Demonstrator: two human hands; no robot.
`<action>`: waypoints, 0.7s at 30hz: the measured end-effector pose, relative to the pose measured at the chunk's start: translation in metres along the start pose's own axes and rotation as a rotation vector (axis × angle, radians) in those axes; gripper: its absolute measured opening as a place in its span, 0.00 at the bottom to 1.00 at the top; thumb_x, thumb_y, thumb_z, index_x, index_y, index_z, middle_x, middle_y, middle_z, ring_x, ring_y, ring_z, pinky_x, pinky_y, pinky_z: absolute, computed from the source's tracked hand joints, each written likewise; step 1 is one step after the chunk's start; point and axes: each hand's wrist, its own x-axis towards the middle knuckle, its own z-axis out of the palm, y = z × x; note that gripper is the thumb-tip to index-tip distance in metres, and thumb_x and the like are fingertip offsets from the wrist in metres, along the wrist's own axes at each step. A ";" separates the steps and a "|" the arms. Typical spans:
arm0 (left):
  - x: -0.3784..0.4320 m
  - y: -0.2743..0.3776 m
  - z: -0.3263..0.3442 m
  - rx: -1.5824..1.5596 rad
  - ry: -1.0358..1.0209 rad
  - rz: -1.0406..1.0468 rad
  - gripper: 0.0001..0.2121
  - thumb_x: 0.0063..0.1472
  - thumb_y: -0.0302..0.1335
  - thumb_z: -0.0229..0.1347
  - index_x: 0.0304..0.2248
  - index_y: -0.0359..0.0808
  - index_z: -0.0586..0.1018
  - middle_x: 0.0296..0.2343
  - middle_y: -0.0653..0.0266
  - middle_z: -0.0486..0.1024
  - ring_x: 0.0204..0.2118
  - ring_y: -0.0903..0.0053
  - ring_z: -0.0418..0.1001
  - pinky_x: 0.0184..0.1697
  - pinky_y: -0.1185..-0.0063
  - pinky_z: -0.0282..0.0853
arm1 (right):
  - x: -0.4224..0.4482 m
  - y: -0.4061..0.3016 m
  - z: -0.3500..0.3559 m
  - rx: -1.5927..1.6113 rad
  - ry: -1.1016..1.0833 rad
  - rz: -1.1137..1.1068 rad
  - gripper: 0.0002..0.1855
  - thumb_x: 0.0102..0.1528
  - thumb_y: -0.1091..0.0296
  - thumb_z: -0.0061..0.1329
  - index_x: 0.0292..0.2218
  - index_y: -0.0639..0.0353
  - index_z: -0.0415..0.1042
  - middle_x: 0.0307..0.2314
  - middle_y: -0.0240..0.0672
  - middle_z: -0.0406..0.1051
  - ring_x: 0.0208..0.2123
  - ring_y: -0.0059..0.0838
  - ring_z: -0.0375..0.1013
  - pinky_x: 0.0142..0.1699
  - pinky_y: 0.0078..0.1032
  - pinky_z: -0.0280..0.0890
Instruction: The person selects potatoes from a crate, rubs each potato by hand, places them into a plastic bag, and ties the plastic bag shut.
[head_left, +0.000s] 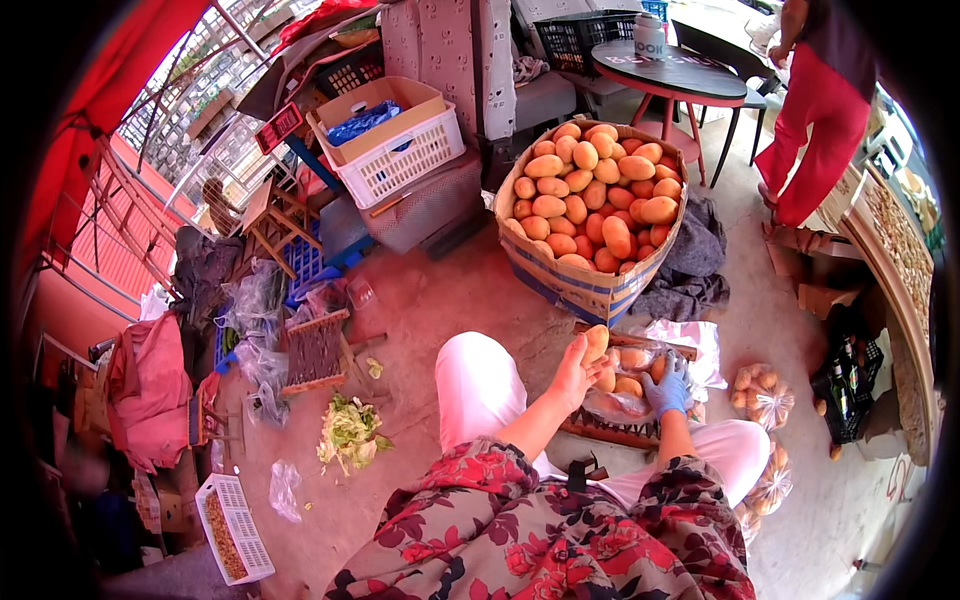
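Observation:
My bare left hand (579, 369) holds an orange-yellow mango (595, 343) upright between its thumb and fingers. Beside it, my right hand (667, 385), in a blue glove, grips an opened clear plastic bag (616, 409) with several mangoes inside. The bag rests on a low wooden stool (609, 431) between my knees, and a white plastic bag (686, 339) lies at its far right edge. Just beyond stands a large cardboard box (559, 291) with blue stripes, heaped with mangoes (592, 196).
Filled clear bags (763, 396) lie on the floor right of my knee. Wilted leaves (349, 435), a low stool (319, 352) and a white crate (251, 536) are at the left. A person in red trousers (821, 120) stands back right, near a round table (667, 75).

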 end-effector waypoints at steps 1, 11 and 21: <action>-0.002 0.000 0.002 -0.018 0.032 0.000 0.28 0.51 0.57 0.50 0.47 0.50 0.64 0.37 0.68 0.70 0.43 0.75 0.69 0.45 0.76 0.58 | -0.004 -0.008 -0.007 -0.005 -0.003 0.014 0.44 0.42 0.48 0.52 0.57 0.52 0.51 0.55 0.47 0.48 0.58 0.49 0.42 0.60 0.44 0.37; -0.014 0.018 0.016 -0.075 -0.192 -0.030 0.28 0.54 0.55 0.47 0.43 0.39 0.70 0.35 0.61 0.72 0.40 0.71 0.71 0.45 0.75 0.66 | -0.010 -0.040 -0.048 -0.267 0.390 -0.122 0.35 0.45 0.57 0.48 0.53 0.60 0.56 0.51 0.51 0.56 0.54 0.52 0.52 0.58 0.42 0.46; -0.071 0.046 0.042 0.123 -0.467 0.287 0.27 0.57 0.40 0.53 0.51 0.44 0.54 0.48 0.63 0.62 0.47 0.71 0.66 0.42 0.75 0.69 | -0.087 -0.154 -0.141 0.808 0.189 -0.670 0.20 0.45 0.74 0.56 0.41 0.61 0.68 0.37 0.35 0.70 0.38 0.28 0.70 0.44 0.22 0.64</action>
